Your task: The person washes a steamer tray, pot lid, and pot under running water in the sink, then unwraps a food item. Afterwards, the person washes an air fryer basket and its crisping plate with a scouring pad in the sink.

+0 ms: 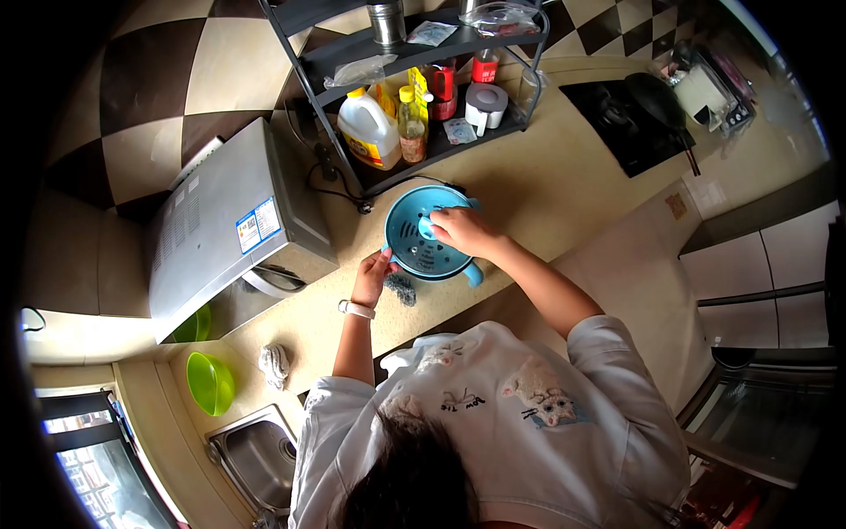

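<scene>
A round blue pot (389,231) stands on the counter, with a stubby handle at its near right side. Dark slots and small printed marks show across its top; whether they lie on a clear lid or below it I cannot tell. My right hand (465,231) comes in from the right, its fingers closed round a light blue knob (426,228) near the middle of the pot's top. At the near left rim, my left hand (374,271) pinches the pot's edge. A dark grey scouring pad (402,290) lies beside that hand, close against the pot.
Behind the pot stands a black rack (432,167) with bottles and a white jug. A silver oven (231,225) is at left. A green bowl (210,384), a rag (274,366) and a sink (257,454) sit nearer. A wok (655,100) rests on the hob (617,132).
</scene>
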A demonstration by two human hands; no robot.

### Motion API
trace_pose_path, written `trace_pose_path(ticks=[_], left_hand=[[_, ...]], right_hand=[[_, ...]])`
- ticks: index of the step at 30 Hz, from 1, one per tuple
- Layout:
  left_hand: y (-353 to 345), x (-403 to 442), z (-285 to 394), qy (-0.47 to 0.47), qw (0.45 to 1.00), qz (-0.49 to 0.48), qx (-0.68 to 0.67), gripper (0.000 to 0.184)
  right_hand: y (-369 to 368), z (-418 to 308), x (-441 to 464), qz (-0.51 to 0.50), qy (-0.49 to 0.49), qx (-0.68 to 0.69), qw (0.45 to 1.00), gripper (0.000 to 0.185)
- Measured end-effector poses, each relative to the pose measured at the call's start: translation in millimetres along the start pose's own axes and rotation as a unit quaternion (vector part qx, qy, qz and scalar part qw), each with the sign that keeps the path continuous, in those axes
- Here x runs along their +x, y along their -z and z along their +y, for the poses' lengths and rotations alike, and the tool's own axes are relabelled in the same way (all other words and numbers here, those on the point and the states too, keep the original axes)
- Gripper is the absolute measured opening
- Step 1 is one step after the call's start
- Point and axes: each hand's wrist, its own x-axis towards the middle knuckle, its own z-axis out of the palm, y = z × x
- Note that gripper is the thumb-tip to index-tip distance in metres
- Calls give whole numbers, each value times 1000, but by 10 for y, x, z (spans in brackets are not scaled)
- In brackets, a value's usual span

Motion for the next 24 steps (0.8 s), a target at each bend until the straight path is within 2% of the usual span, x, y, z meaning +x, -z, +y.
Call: trace_pose_path(ticks=[3,5,7,8,9,10,13,15,17,19,20,22,24], left_hand=[[-21,-48,-24,-24,1000,-1,20,30],[-79,-76,-26,-10,995,88,43,28],[64,-122,-202,-71,992,97,-44,33],[-39,-232,-83,-75,990,109,-53,35],[-56,-344,-16,-82,990,99,-58,35],[-126,-457,53,-89,989,111,-49,35],[-116,-696,181,-83,988,91,-93,31],[-137,-729,391,-85,993,52,-61,26],[-310,-708,698,-98,995,11,-33,20],[-455,-592,879,-127,991,-26,-22,16],[-599,-522,969,-147,988,-42,-23,15],[-936,-398,1074,-172,981,-92,-12,16],[-1322,-289,1046,-181,975,-128,16,19]], right_hand=[[27,-4,-13,39,35,31,998,16],[-54,64,-3,-3,-14,64,998,22],[34,-13,-8,-11,-66,81,995,27],[42,-28,-48,51,-73,86,992,30],[52,-23,-94,153,-35,75,985,31],[131,-74,-196,183,-97,96,974,30],[146,-54,-581,260,-234,242,905,27],[31,30,-937,330,-284,192,880,27],[-13,130,-1362,319,-332,191,867,30],[-271,333,-1809,375,-374,153,834,27],[-230,360,-2011,385,-378,153,828,27],[-56,303,-2416,322,-493,158,793,27],[171,248,-2807,324,-519,143,778,27]])
